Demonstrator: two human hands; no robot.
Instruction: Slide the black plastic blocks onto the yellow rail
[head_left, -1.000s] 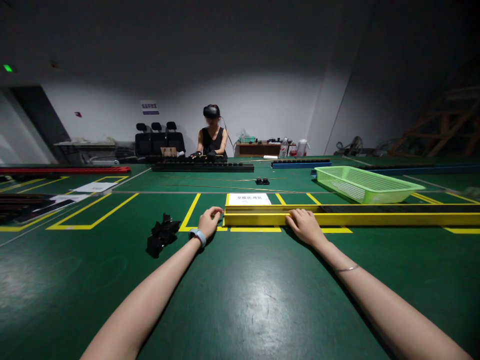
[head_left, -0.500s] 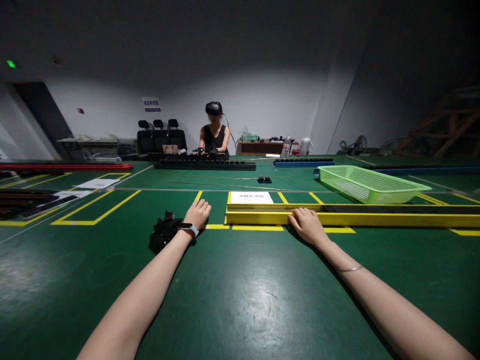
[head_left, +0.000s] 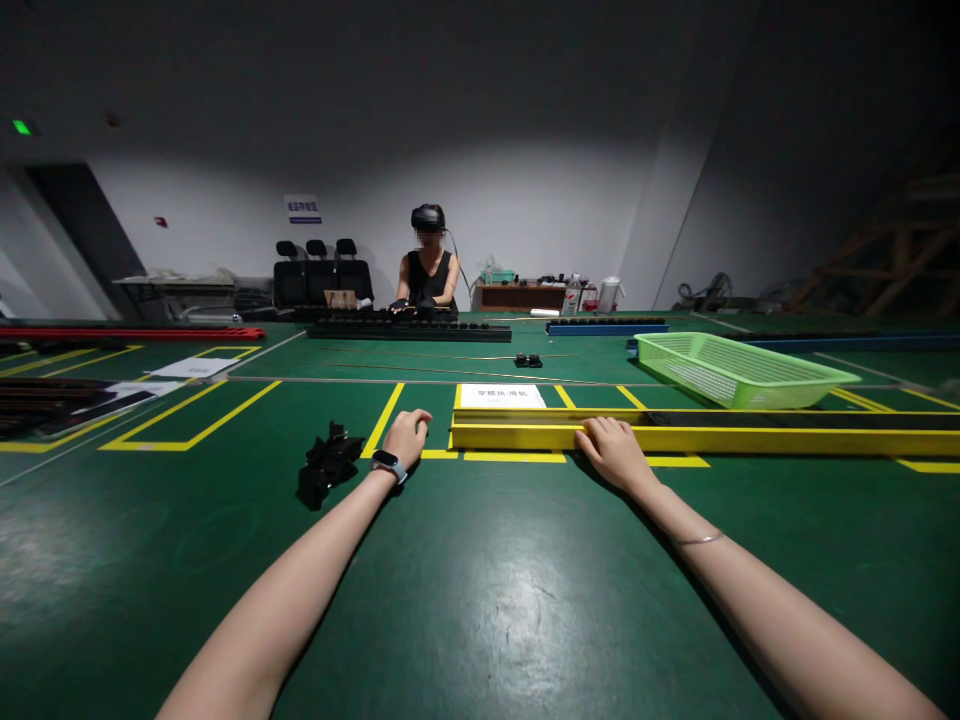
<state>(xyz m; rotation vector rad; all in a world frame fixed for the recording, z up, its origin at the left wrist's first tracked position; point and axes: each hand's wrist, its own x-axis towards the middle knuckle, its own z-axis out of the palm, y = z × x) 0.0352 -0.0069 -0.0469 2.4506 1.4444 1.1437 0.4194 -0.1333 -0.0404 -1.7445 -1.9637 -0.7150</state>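
A long yellow rail (head_left: 517, 436) lies across the green table, running off to the right. My right hand (head_left: 611, 448) rests with its fingers over the rail's near edge, gripping it. My left hand (head_left: 407, 437) hovers or rests left of the rail's end, its fingers bent with the forefinger pointing right; whether it holds anything small is hidden. To the left of that wrist sits a pile of black parts (head_left: 328, 465). A white printed sheet (head_left: 502, 396) lies behind the rail's left end.
A green basket (head_left: 742, 372) stands behind the rail at the right. Two small black parts (head_left: 528, 360) and thin rods lie farther back. Black rails (head_left: 409, 330) lie before a person (head_left: 429, 275) wearing a headset across the table. A red rail (head_left: 135, 332) is at far left.
My left hand has moved right, away from the black pile and nearer the rail's left end. My right hand has stayed on the rail.
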